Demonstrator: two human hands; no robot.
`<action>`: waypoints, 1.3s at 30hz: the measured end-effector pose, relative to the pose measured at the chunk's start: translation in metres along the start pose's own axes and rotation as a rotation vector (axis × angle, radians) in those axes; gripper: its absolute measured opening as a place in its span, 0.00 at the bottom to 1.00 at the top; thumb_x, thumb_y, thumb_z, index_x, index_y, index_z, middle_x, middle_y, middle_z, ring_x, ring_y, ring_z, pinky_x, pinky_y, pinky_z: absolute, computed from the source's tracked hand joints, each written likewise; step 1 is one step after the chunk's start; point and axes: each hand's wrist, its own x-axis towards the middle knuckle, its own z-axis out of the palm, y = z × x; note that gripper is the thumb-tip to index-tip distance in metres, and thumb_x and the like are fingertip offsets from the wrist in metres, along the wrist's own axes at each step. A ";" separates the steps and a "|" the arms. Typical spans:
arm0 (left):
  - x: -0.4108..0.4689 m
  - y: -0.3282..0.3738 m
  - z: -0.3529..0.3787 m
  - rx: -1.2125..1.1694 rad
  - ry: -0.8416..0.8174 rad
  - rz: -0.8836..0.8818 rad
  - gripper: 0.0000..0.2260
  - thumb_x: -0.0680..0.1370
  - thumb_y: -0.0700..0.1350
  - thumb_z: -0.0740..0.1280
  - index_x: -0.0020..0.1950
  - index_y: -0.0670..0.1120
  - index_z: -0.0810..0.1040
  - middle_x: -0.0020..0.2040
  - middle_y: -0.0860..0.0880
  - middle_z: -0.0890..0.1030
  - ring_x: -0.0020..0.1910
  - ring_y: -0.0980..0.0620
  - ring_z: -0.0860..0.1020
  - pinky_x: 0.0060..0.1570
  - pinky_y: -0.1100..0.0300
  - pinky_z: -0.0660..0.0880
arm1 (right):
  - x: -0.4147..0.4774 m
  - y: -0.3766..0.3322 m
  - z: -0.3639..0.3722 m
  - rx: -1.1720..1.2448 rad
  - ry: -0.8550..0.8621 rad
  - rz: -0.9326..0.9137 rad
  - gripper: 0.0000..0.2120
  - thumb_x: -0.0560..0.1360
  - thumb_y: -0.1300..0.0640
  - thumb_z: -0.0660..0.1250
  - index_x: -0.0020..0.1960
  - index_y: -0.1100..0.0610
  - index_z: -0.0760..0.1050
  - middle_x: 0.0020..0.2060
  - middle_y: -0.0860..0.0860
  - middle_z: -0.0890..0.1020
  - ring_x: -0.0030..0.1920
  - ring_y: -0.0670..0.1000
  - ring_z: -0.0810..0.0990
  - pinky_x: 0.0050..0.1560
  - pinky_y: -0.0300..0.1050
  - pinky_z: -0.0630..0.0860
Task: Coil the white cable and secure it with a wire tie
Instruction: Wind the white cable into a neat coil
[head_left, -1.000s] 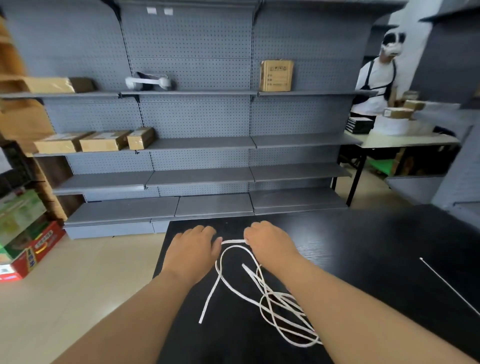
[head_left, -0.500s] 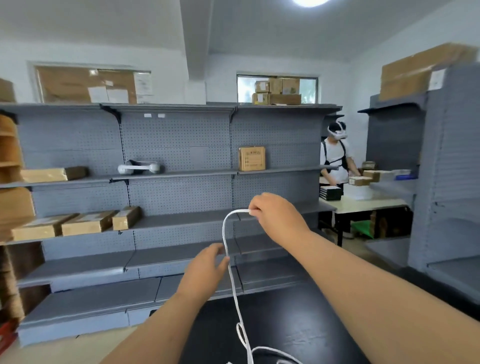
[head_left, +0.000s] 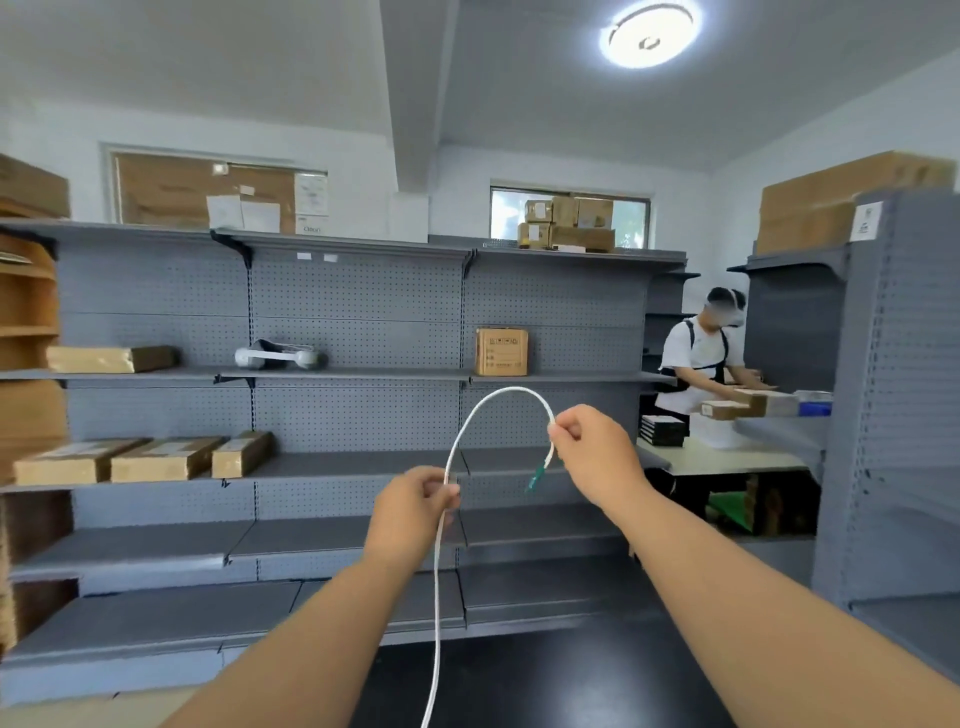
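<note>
So, white cable (head_left: 488, 402): mid-air arc between hands, above table (head_left: 519, 675) far edge
left hand (head_left: 415, 512): grips cable
right hand (head_left: 592, 457): pinches it above green plug (head_left: 535, 475)
room: open air to shelving (head_left: 358, 415)
labels: box (head_left: 501, 351) print unreadable

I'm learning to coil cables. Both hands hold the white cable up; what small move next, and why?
Probably bring the right hand to the left hand, closing the arch of white cable between them into a loop: the right pinches near the green connector; slack hangs below the left.
</note>
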 end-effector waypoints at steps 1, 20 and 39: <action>0.004 0.010 0.003 -0.031 0.041 0.006 0.01 0.77 0.42 0.65 0.45 0.47 0.75 0.38 0.51 0.81 0.33 0.56 0.79 0.33 0.66 0.74 | 0.004 0.006 -0.003 0.038 -0.033 0.036 0.02 0.77 0.58 0.61 0.49 0.54 0.72 0.45 0.51 0.79 0.46 0.53 0.79 0.48 0.49 0.76; 0.029 0.084 0.067 0.284 0.014 0.230 0.05 0.75 0.46 0.69 0.43 0.46 0.82 0.29 0.54 0.72 0.28 0.57 0.66 0.24 0.74 0.64 | 0.035 0.044 -0.042 -0.297 -0.339 -0.226 0.09 0.77 0.51 0.63 0.54 0.52 0.77 0.47 0.49 0.78 0.50 0.52 0.76 0.48 0.45 0.71; 0.035 -0.002 0.065 -0.292 -0.328 -0.236 0.19 0.81 0.53 0.56 0.42 0.45 0.81 0.33 0.49 0.76 0.33 0.52 0.78 0.44 0.60 0.75 | 0.062 0.060 -0.031 -0.147 -0.339 -0.099 0.09 0.77 0.54 0.64 0.41 0.54 0.80 0.35 0.47 0.81 0.30 0.42 0.72 0.43 0.41 0.71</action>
